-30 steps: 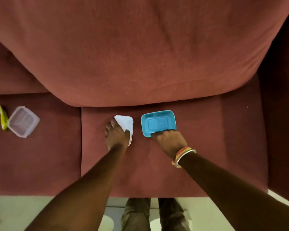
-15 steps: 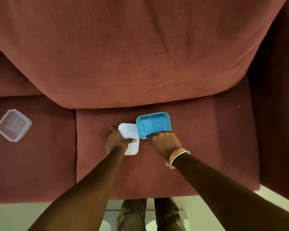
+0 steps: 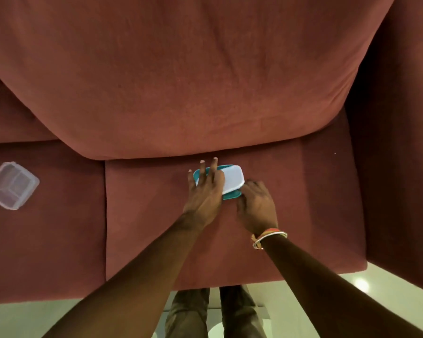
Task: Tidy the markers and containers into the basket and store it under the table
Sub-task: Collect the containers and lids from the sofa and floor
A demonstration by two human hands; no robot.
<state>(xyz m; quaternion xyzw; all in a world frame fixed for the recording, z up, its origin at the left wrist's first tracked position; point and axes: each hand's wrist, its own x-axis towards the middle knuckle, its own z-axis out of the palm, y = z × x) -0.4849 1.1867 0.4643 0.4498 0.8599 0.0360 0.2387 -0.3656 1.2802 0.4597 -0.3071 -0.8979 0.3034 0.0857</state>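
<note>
A blue tub [image 3: 231, 196] sits on the seat cushion [image 3: 303, 215] of a red sofa, close to the back cushion [image 3: 181, 81], which rises at its 12 o'clock. A white lid [image 3: 234, 179] lies on top of the tub, skewed. It covers most of the opening, and a strip of blue rim shows at the tub's 6 o'clock and at its 10 o'clock corner.

The left hand [image 3: 206, 189] comes in from 7 o'clock and lies flat on the 9 o'clock half of the lid. Its fingers [image 3: 214, 167] are straight and spread wide, with the tips reaching past the tub's far edge. It carries nothing and only presses on the lid.

The right hand [image 3: 257, 206] is at the tub's 5 o'clock corner. Its fingers bend down over the rim and hold the tub there, knuckles up, with the fingertips hidden beneath them. Bangles [image 3: 269, 236] ring the right wrist.

A clear box [image 3: 12, 185] with a clear lid lies on the next seat cushion at 9 o'clock, well apart from the tub and turned cornerwise. A sliver of something yellow-green touches its 9 o'clock side at the frame's edge, too little to name.

The sofa's arm stands at 3 o'clock. At 6 o'clock, past the seat's front edge, are the person's trouser legs [image 3: 188, 313] and a pale, glossy floor [image 3: 303, 301].
</note>
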